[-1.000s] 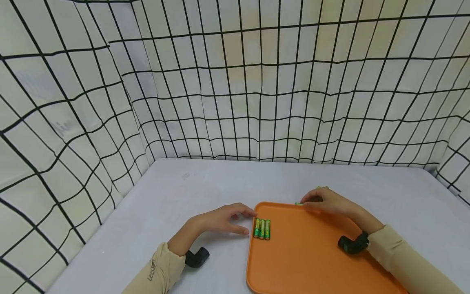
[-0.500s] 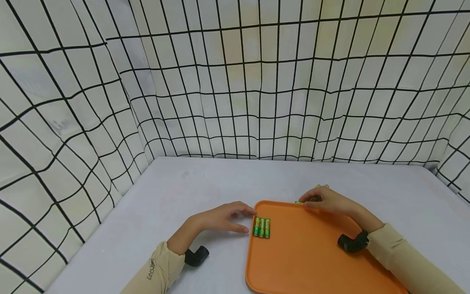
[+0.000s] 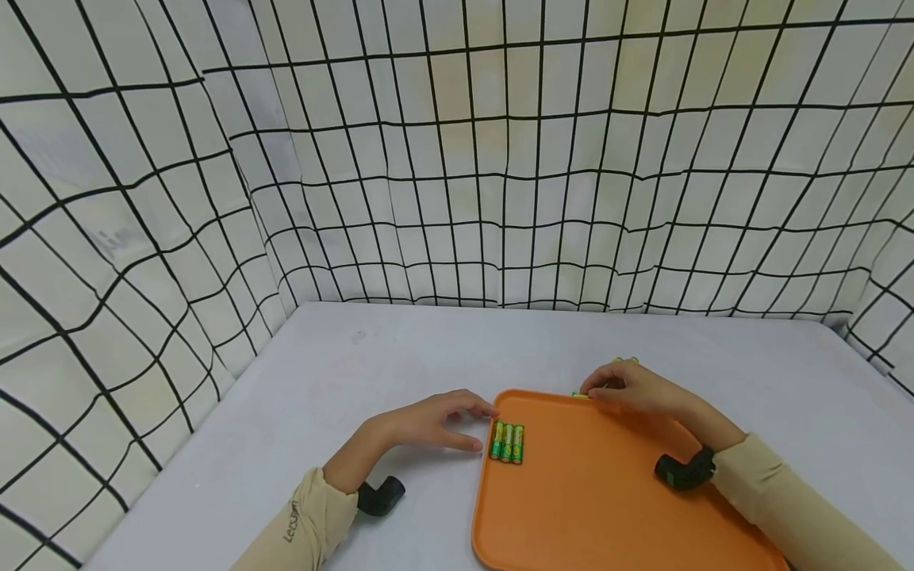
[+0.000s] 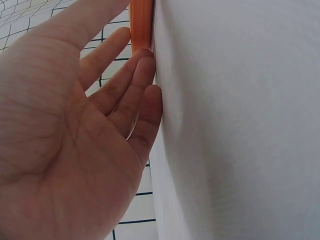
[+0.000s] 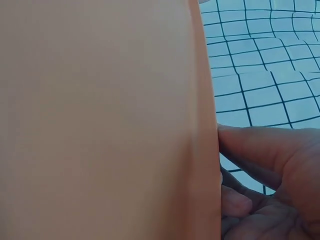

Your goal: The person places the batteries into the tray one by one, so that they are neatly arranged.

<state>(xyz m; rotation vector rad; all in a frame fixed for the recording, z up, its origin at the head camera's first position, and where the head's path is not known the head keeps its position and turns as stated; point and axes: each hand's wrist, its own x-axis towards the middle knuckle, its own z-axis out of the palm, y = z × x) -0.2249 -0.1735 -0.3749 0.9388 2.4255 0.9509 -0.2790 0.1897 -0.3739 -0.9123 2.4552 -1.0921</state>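
Observation:
My left hand (image 3: 428,424) lies at the tray's left edge. Its fingers are loosely bent and hold nothing, and in the left wrist view its fingertips (image 4: 145,57) reach the orange wall. Just inside that edge of the orange tray (image 3: 607,507), three green-yellow batteries (image 3: 506,442) lie side by side. At the far rim, my right hand (image 3: 635,388) has curled fingers at a green battery (image 3: 579,394), which it seems to pinch; most of that battery is hidden. The right wrist view shows its thumb (image 5: 240,145) against the rim's outer side, with the fingertips partly covered.
More batteries (image 3: 628,359) show behind the right hand, partly hidden by it. A white table (image 3: 400,349) carries the tray. Black netting (image 3: 503,174) over white sheeting encloses the far and left sides. A black wrist mount (image 3: 382,496) sits below the left wrist.
The whole view has shifted slightly, with the tray a little further left in it. Both hands keep nearly the same place and pose.

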